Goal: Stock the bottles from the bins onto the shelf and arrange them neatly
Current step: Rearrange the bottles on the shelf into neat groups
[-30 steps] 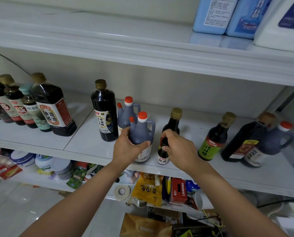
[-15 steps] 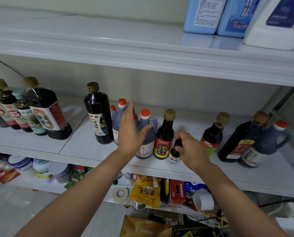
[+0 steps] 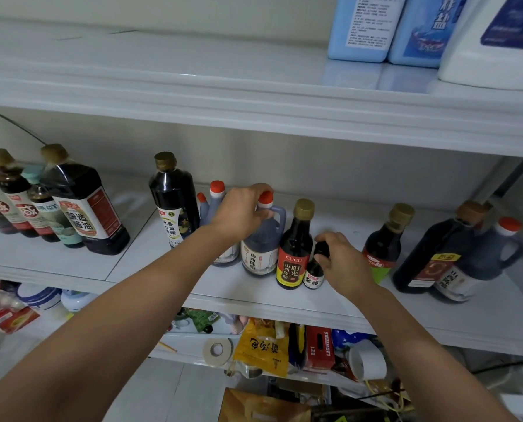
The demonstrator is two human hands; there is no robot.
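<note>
My left hand (image 3: 240,213) grips the neck of a grey-blue handled jug with a red cap (image 3: 261,248) on the middle shelf (image 3: 150,263). A second red-capped jug (image 3: 216,197) stands just behind it, partly hidden by my wrist. My right hand (image 3: 341,260) pinches the black top of a tiny dark bottle (image 3: 313,274), which stands at the shelf's front. Between the two hands stands a gold-capped bottle with a red and yellow label (image 3: 293,251). A tall dark bottle (image 3: 172,202) is left of the jugs.
Several dark sauce bottles (image 3: 71,205) crowd the shelf's left end. A green-labelled bottle (image 3: 385,242), a big dark bottle (image 3: 433,254) and another jug (image 3: 491,254) stand at the right. Blue containers (image 3: 363,25) sit on the top shelf. The lower shelf holds packets and tape.
My left hand has risen from the jug's side to grip its neck at the cap. My right hand stays on the tiny bottle next to the red-labelled bottle.
</note>
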